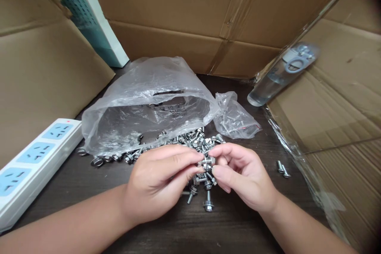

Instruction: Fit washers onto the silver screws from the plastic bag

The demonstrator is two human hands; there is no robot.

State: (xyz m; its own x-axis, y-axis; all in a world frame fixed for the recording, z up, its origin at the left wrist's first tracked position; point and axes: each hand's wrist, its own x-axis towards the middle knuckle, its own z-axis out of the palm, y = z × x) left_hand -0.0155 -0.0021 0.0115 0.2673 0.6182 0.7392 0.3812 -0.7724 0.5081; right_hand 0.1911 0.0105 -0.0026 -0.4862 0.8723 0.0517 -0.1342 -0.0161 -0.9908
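Note:
A small silver bolt [210, 161] with a washer on it is held over the pile, between the fingertips of both hands. My left hand [162, 180] pinches it from the left with thumb and fingers. From the right, the thumb and index finger of my right hand [244, 174] close around its other end, and the fingertips of both hands nearly meet. Beneath and behind them lies a pile of loose flanged bolts [195, 139], some with washers. One bolt with a washer [208, 202] lies closest to me, in front of the pile.
A large clear plastic bag [149, 77] lies with its mouth towards me, behind the bolts. To its right is a small bag of bolts [235, 117]. Two bolts [282, 168] lie apart at right. A power strip [35, 158], water bottle [279, 77] and cardboard walls [178, 0] surround the dark table.

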